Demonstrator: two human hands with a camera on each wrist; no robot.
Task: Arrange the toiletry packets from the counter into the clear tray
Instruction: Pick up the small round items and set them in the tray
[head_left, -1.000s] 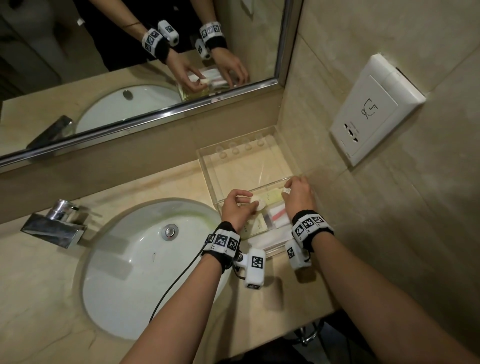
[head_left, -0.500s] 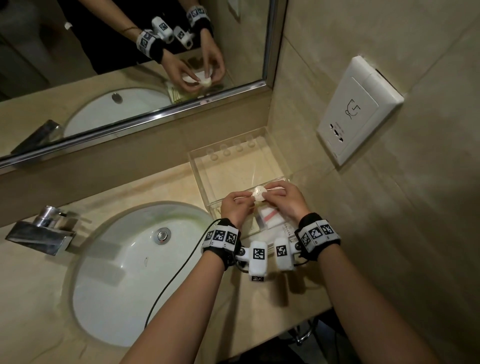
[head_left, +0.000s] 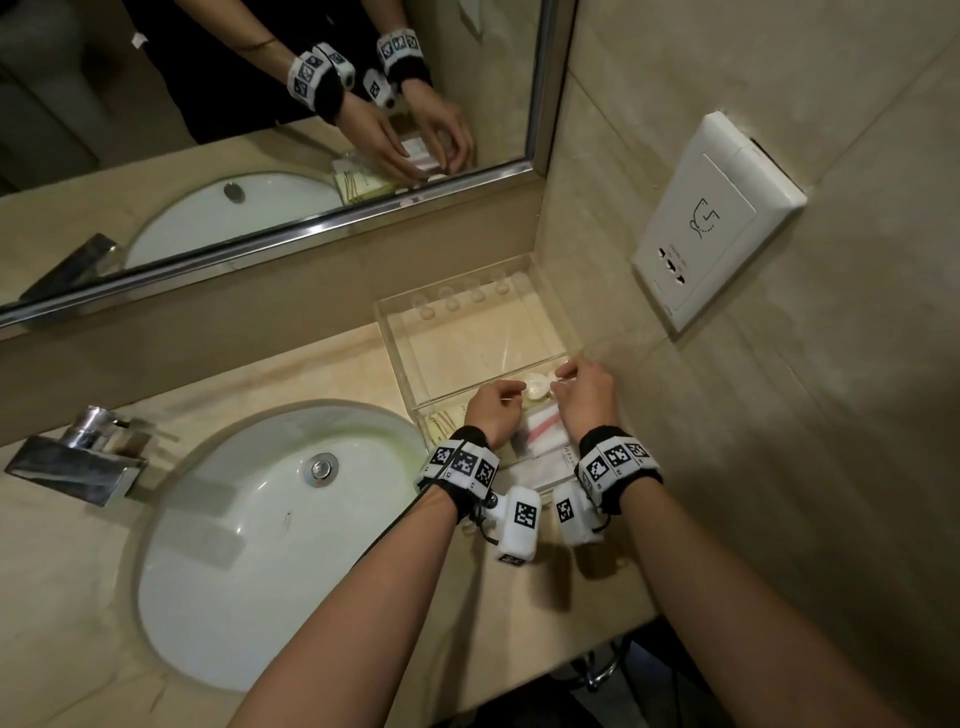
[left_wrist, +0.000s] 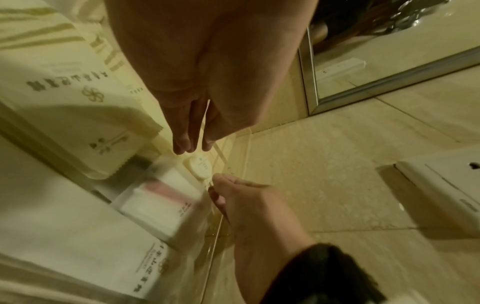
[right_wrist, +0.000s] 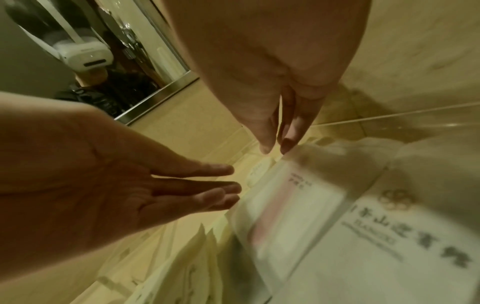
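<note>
The clear tray stands in the counter's back right corner; its far compartment is bare. A small round white packet lies in the near compartment. Beside it are a pink-and-white packet, green-striped packets and a printed white packet. My right hand pinches the round packet's crimped edge with thumb and forefinger. My left hand hovers just left of it with straight fingers, holding nothing.
A white sink basin with a chrome faucet fills the counter's left. The mirror runs along the back. The tiled right wall carries a white socket plate close to the tray.
Both hands held the round packet above the tray half a second ago. It now lies in the near compartment and my left hand has let go.
</note>
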